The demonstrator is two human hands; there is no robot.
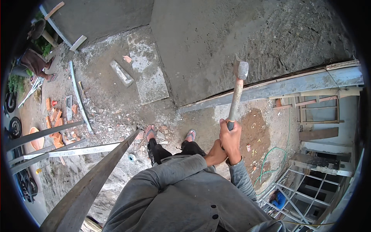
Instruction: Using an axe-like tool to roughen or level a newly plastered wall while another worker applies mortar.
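Observation:
Both my hands are closed round the handle of a hammer (235,98), one above the other. My right hand (231,140) grips the higher place, over a dark part of the pale, worn handle. My left hand (215,154) is just below it at the handle's lower end, partly hidden by my right wrist. The metal hammer head (242,70) points up and away from me. It appears in front of the rough grey plaster wall (216,42), near a long board (278,88) along the wall's edge; whether it touches either, I cannot tell.
A wooden post (96,178) slants close on my left. Rubble and broken orange bricks (57,116) lie beyond it. A plastering float (121,73) rests near a pale slab (148,69). At right are a green hose (276,149) and metal frame (305,193). Another person (34,62) is far left.

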